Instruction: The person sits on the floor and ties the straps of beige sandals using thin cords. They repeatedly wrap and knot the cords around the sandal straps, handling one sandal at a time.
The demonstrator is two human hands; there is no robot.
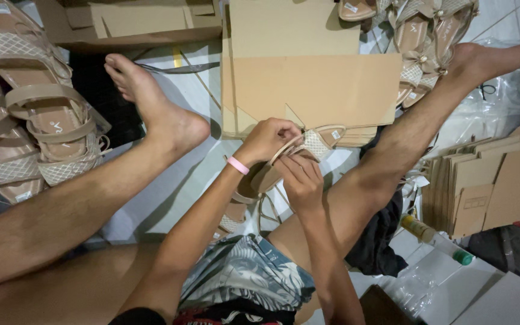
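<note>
Between the spread legs, both hands work on one beige sandal [308,150] held just above the floor. The left hand [269,139] is clenched around its strap at the heel end, a pink wristband [238,165] on the wrist; the right hand [301,179] grips the sole from below, fingers [299,165] curled up against the strap. The sandal's mesh toe points toward 2 o'clock and nearly meets the lower edge of the flat cardboard sheets [314,84] lying at 12 o'clock. More sandals [242,210] lie on the floor directly under the hands. At 9 o'clock a pile of sandals [31,114] crowds the left foot [151,105]; at 3 o'clock folded cardboard stacks [489,186] stand beyond the right leg. The only bare floor [188,90] is a narrow strip at 11 o'clock, between the left foot and the sheets.
</note>
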